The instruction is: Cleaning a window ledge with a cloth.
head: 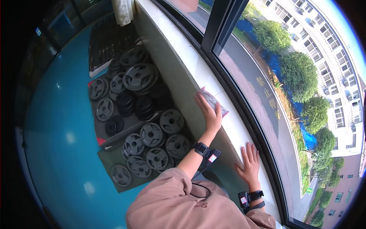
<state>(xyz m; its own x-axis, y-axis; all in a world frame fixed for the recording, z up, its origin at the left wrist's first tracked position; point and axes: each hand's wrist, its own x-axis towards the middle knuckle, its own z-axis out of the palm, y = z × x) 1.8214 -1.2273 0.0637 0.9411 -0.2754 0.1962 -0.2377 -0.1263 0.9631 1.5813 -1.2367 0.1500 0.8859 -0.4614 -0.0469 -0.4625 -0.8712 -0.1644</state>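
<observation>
A grey patterned cleaning cloth (213,100) with a pink edge lies at the inner edge of the white windowsill (197,65). My left hand (211,110) holds it down, fingers reaching over the inner edge and thumb on top of the cloth. Part of the cloth is hidden under the palm. Farther down the sill, my right hand (249,166) rests palm down close to the black window frame (243,114). Its fingers are a little apart and nothing is in it. Both wrists wear black straps with small devices.
Below the sill wall (171,63), grey weight plates (151,134) stand and lie in stacks on mats. A dark panel or mat (104,43) lies beyond them. A pale curtain (123,11) hangs at the top, and blue floor (63,114) spreads left. Outside the window are a road and trees.
</observation>
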